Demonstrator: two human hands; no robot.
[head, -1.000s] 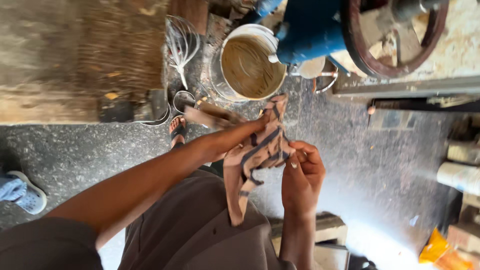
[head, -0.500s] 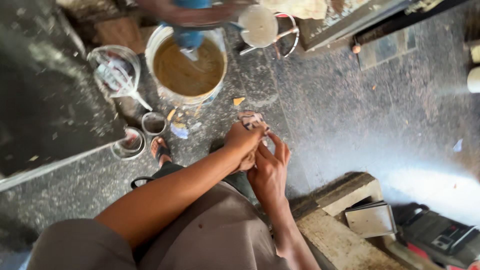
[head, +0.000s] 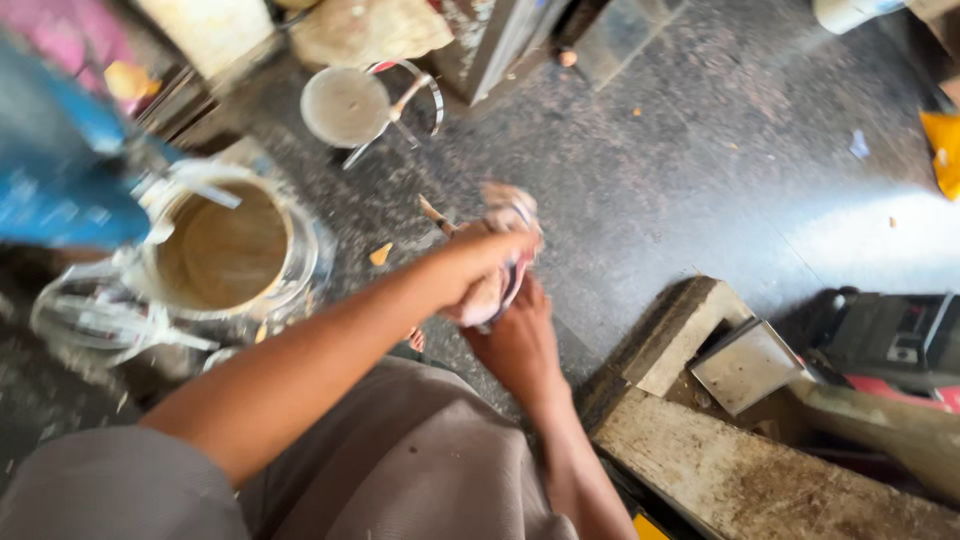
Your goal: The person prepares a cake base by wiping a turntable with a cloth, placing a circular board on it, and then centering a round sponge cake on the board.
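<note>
Speckled grey floor (head: pixel 640 190); both hands (head: pixel 495 300) clasped round bunched cloth (head: pixel 505 215), blurred; bucket (head: pixel 225 250) near.

The striped cloth (head: pixel 505 215), hanging loose between both hands 1 second ago, is now bunched small, the left hand (head: pixel 480 262) closed over it.

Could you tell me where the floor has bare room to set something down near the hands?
The widest bare patch of floor lies between the hands' bundled cloth and the wooden block. It is crowded around the bucket and small tin, and behind the block beside the metal plate.
</note>
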